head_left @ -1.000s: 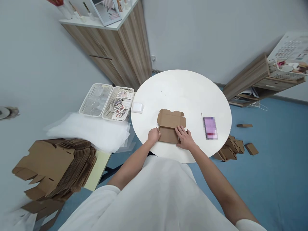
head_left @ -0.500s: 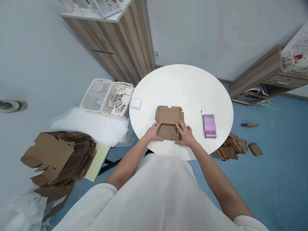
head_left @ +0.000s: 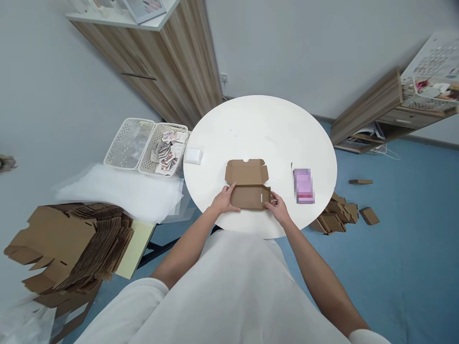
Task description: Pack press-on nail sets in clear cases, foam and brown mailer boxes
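Observation:
A brown cardboard box (head_left: 247, 197) lies on the round white table (head_left: 265, 129) near its front edge, with its lid part unfolded flat toward the far side. My left hand (head_left: 225, 199) grips the box's left end, thumb and fingers on the wall. At the right end, my right hand (head_left: 277, 207) pinches the raised side wall. A small white slot shows on the inner floor near that end.
A pinkish-purple blurred item (head_left: 304, 186) lies right on the table, a white block (head_left: 193, 155) left. White baskets (head_left: 164, 149), plastic sheets (head_left: 118, 191) and stacked flat cardboard (head_left: 68, 243) are left; folded boxes (head_left: 337, 215) lie on the floor right.
My right hand has moved off the box's inside to its right end, where the side wall now stands up. My left hand still holds the left end. The whole view has shifted slightly.

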